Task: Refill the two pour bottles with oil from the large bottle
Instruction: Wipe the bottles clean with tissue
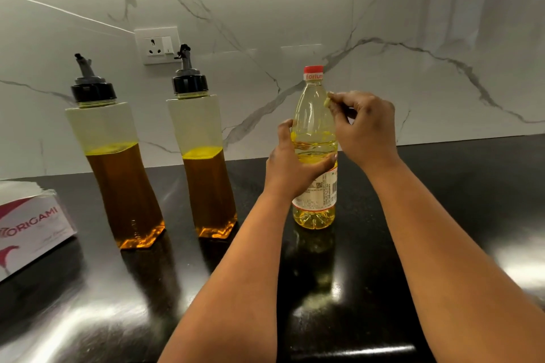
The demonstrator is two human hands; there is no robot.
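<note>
Head view: large bottle [315, 153] stands upright on the counter [442, 186], red cap [313, 69] on. Left hand [292, 162] wraps its middle to steady it. Right hand [364, 124], fingers curled and pinched together, holds nothing and sits at its shoulder below the cap, probably heading for the cap. Two pour bottles [118, 162], [203, 156] left of it, about half full, spout caps on. Tissue box [32, 224] far left of it.

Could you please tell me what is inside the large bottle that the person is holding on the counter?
The large bottle holds pale yellow oil, visible at the shoulder and base. The left hand and the label cover the middle. Its red cap is on.
</note>
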